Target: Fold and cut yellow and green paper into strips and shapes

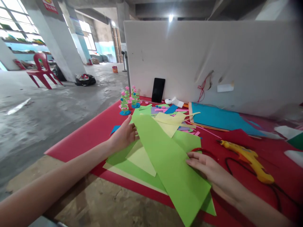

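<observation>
Head view, left hand (124, 135) gripping, right hand (208, 167) pressing green paper (170, 164), sign (50, 5) illegible

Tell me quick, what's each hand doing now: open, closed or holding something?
Left hand: closed, pinching the top end of the green paper sheet.
Right hand: open, fingers flat on the same sheet's edge.

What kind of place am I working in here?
Probably a paper-craft table in a bare industrial hall: green paper sheet between left hand and right hand, yellow glue gun, concrete floor and pillars.
</observation>
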Demonstrator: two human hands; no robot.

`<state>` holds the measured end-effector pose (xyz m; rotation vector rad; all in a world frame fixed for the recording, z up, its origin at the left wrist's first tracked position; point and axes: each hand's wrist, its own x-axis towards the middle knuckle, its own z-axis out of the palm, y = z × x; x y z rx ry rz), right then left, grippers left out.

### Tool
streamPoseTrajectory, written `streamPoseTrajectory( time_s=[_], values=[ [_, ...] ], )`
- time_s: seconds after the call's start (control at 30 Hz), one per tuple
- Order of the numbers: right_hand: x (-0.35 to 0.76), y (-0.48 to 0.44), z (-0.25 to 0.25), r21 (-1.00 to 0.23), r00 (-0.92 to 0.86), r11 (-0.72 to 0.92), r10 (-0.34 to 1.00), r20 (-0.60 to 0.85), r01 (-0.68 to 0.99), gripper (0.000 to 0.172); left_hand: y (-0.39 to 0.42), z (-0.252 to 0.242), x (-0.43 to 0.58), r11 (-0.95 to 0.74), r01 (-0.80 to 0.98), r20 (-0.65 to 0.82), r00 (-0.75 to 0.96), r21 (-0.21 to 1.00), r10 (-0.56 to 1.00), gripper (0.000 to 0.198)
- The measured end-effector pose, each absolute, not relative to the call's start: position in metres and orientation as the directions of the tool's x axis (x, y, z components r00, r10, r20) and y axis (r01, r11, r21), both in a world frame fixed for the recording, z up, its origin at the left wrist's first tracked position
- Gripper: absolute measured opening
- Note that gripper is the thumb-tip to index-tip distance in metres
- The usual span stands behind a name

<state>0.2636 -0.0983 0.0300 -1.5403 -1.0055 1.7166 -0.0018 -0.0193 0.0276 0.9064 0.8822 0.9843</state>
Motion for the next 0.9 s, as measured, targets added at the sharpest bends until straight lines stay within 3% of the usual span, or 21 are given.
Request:
streamPoseTrajectory(
  time_s=[0.1, 0.2, 0.27, 0.33, 0.4, 0.47, 0.53, 0.67, 0.73, 0.8, 0.87, 0.9],
  values=[
    [0.253, -0.102, 0.029, -0.903, -0.192, -0.412, 0.883, -0.428, 0.118, 0.025, -0.025, 0.018, 0.006, 0.296, -0.248, -0.222, 0.287, 0.922, 0.932, 0.03],
    [0.257, -0.1, 0.033, -0.89, -0.28, -0.086, 0.932, -0.23, 0.448, 0.027, -0.027, 0.012, 0.007, 0.29, -0.186, -0.247, 0.225, 0.939, 0.943, 0.026],
    [0.271, -0.098, 0.033, -0.74, -0.275, 0.127, 0.958, -0.081, 0.661, 0.027, -0.024, 0.015, 0.002, 0.297, -0.152, -0.27, 0.176, 0.943, 0.947, 0.031],
    [0.291, -0.097, 0.027, -0.562, -0.248, 0.22, 0.968, 0.028, 0.797, 0.024, -0.02, 0.019, -0.005, 0.316, -0.107, -0.303, 0.126, 0.943, 0.945, 0.038],
    [0.314, -0.097, 0.016, -0.379, -0.255, 0.278, 0.961, 0.111, 0.883, 0.034, -0.014, 0.024, -0.012, 0.352, -0.045, -0.346, 0.099, 0.935, 0.933, 0.046],
    [0.33, -0.098, 0.004, -0.225, -0.301, 0.322, 0.946, 0.122, 0.92, 0.044, -0.01, 0.027, -0.017, 0.387, 0.028, -0.388, 0.09, 0.922, 0.917, 0.051],
    [0.338, -0.097, -0.003, -0.174, -0.324, 0.336, 0.942, 0.09, 0.926, 0.05, -0.008, 0.032, -0.021, 0.402, 0.099, -0.41, 0.089, 0.91, 0.908, 0.054],
    [0.332, -0.09, 0.003, -0.309, -0.286, 0.267, 0.958, -0.016, 0.913, 0.06, -0.009, 0.06, -0.028, 0.336, 0.203, -0.367, 0.139, 0.92, 0.92, 0.049],
    [0.328, -0.086, 0.01, -0.394, -0.252, 0.206, 0.966, -0.066, 0.896, 0.054, -0.014, 0.084, -0.031, 0.143, 0.279, -0.184, 0.124, 0.949, 0.975, 0.04],
    [0.327, -0.086, 0.018, -0.461, -0.221, 0.153, 0.97, -0.097, 0.874, 0.044, -0.021, 0.11, -0.032, -0.098, 0.339, 0.094, 0.027, 0.936, 0.995, 0.034],
    [0.328, -0.089, 0.027, -0.586, -0.203, 0.082, 0.969, -0.144, 0.806, 0.037, -0.032, 0.131, -0.028, -0.381, 0.382, 0.41, 0.006, 0.842, 0.912, 0.031],
    [0.328, -0.091, 0.033, -0.671, -0.19, 0.017, 0.964, -0.184, 0.741, 0.038, -0.038, 0.138, -0.026, -0.516, 0.436, 0.576, -0.006, 0.737, 0.818, 0.03]
  ],
)
